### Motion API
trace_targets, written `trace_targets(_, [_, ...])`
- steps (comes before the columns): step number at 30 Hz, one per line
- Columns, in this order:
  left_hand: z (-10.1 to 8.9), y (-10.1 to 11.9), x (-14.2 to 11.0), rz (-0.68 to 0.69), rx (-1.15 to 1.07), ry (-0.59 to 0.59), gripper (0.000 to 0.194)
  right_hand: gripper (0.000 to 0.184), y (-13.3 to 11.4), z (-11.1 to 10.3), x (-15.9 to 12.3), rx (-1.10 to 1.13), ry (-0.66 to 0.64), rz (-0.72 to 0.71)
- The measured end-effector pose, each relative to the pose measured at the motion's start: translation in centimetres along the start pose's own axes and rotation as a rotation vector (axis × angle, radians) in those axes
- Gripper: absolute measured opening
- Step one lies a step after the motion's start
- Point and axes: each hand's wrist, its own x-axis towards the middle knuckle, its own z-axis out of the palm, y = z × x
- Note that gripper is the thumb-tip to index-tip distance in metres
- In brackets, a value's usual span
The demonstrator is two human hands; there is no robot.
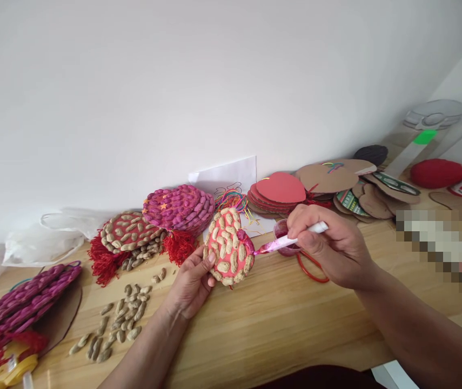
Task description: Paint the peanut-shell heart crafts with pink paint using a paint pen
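Note:
My left hand (193, 281) grips the lower left edge of a peanut-covered red cardboard piece (223, 249), its thumb on the front. Whole peanuts cover its face, and a few along the upper right edge are purple. In my right hand (330, 246) is a white-handled paintbrush (291, 240), held like a pen. Its purple-stained tip touches or nearly touches the piece's right edge. Behind the brush stands a small clear cup of purple paint (281, 229), partly hidden by my right hand. Loose peanuts (127, 313) lie on the table left of my left forearm.
Purple peanut pieces (178, 208) with red tassels and a plain peanut piece (131, 231) lie at the back left. Red cardboard shapes (281, 188), brown cardboard (328, 177) and red yarn (437, 173) line the wall to the right. A plastic bag (40, 246) sits far left.

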Motion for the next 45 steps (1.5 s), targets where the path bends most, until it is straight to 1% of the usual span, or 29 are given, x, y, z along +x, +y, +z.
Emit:
trace_targets(2, [0.0,0.0,-0.1,0.0,0.002,0.0,0.046,0.017,0.0,0.1,0.0,-0.013,0.014,0.005])
trace_targets(6, [0.1,0.1,-0.1,0.004,0.002,0.01,0.044,0.017,-0.2,0.2,0.1,-0.009,0.059,-0.036])
trace_targets(11, [0.1,0.0,-0.2,0.013,-0.005,0.001,0.042,0.017,-0.1,0.3,0.1,-0.065,0.045,-0.006])
trace_targets(13, [0.1,0.0,-0.2,0.019,-0.012,0.003,0.043,0.018,-0.2,0.2,0.2,-0.112,0.104,-0.034])
trace_targets(18, [0.3,0.1,-0.4,0.027,-0.028,0.0,0.042,0.015,-0.6,-0.5,0.4,-0.283,0.295,-0.176])
trace_targets(20, [0.4,0.2,-0.4,0.027,-0.051,-0.006,0.042,0.017,-0.8,-1.0,0.5,-0.392,0.35,-0.175])
trace_targets(22, [0.4,0.2,-0.4,0.021,-0.077,0.001,0.042,0.02,-0.8,-1.3,0.6,-0.506,0.375,-0.127])
trace_targets(26, [0.3,0.2,-0.5,-0.002,-0.092,0.048,0.039,0.022,-0.4,-1.5,1.0,-0.676,0.306,-0.025])
trace_targets(31, [0.2,0.1,-0.7,-0.034,-0.082,0.074,0.028,0.025,0.3,-1.3,1.4,-0.821,0.137,0.016])
trace_targets(36, [0.6,0.3,-0.8,-0.054,-0.061,0.078,0.026,0.019,0.9,-1.2,1.2,-0.867,0.042,0.043])
trace_targets(40, [0.7,0.3,-0.9,-0.048,-0.041,0.048,0.028,0.018,1.4,-1.2,1.1,-0.874,-0.052,0.074])
trace_targets(41, [0.7,0.2,-0.9,-0.043,-0.032,0.034,0.031,0.018,1.4,-1.2,1.1,-0.876,-0.065,0.072])
trace_targets(43, [0.7,0.1,-1.0,-0.032,-0.004,0.011,0.035,0.019,1.2,-1.3,1.2,-0.882,-0.034,0.037])
trace_targets(45, [0.8,0.0,-1.0,-0.012,0.027,0.003,0.038,0.021,0.7,-1.5,1.2,-0.877,0.063,-0.008])
